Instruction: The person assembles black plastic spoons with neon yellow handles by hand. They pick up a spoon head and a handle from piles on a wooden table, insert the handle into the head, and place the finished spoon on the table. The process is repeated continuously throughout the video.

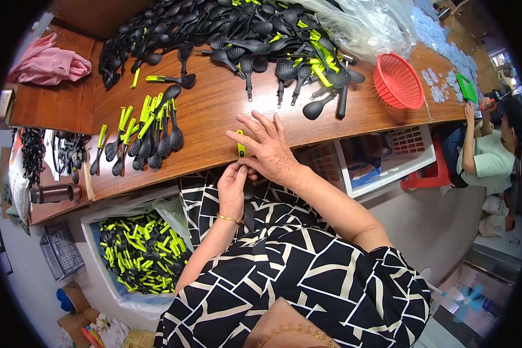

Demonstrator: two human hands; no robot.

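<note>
Pressing down at the worktop point(214, 110) edge, right hand point(269, 152) lies fingers spread over a lime-green handle piece point(240, 149), w/ thumb alongside it. Left hand point(232, 188) comes up from below, fingertips pinched on the lower end of the same utensil; its black part point(249, 211) hangs down over the lap. Near left on the worktop sits a small batch of finished slotted spoons point(151, 136) w/ green handles; big pile of black utensil heads point(238, 40) further back. Red basket point(398, 81) well to the right. Bin of finished pcs point(142, 252) below, on the floor.
</note>
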